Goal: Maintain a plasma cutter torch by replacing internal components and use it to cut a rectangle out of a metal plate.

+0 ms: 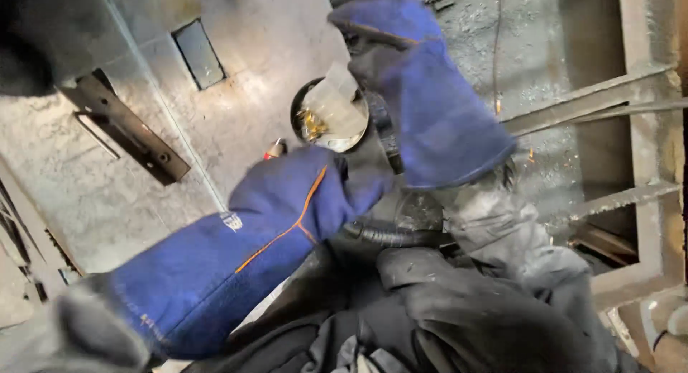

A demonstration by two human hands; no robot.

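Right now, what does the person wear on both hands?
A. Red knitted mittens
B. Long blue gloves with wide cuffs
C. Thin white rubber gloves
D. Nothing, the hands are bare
B: the left hand and the right hand are both covered by long blue gloves with wide cuffs, the left one with an orange seam, and they meet near a round dark container.

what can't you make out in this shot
- Left glove, head view: its fingers are hidden behind the dark hose, so the grip is unclear.
- Right glove: fingertips blurred against the round disc.
- Small red object: too small to identify.
- Dark top-left corner: blurred.
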